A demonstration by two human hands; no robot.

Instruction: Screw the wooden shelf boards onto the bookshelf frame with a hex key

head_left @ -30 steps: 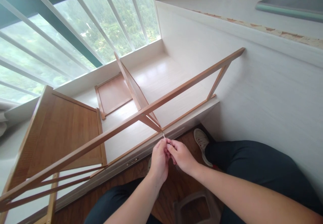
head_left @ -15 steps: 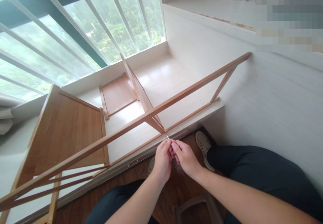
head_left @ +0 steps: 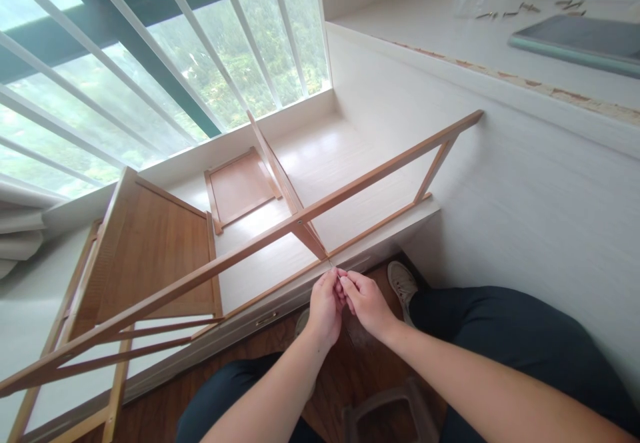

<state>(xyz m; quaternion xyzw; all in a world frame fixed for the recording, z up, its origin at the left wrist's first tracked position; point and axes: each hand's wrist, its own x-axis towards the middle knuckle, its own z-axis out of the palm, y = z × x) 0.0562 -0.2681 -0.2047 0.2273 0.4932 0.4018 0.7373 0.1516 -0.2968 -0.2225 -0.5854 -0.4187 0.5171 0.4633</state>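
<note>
A partly built wooden shelf frame (head_left: 235, 260) lies on its side on a white raised platform in front of me. Both hands meet at its lower rail, where an upright panel (head_left: 280, 183) joins. My left hand (head_left: 325, 306) and my right hand (head_left: 367, 302) pinch together a thin metal tool (head_left: 332, 264) whose tip touches the joint. Most of the tool is hidden in my fingers.
A loose wooden panel (head_left: 240, 186) lies flat behind the frame, near the barred window (head_left: 150, 50). On the white ledge (head_left: 450, 36) at upper right sit several screws (head_left: 525, 8), a clear bag and a dark flat board (head_left: 575, 35). A stool (head_left: 385, 410) stands between my legs.
The view has shifted slightly, and my hands have crept closer to the joint, so less of the metal tip shows. The frame has not moved.
</note>
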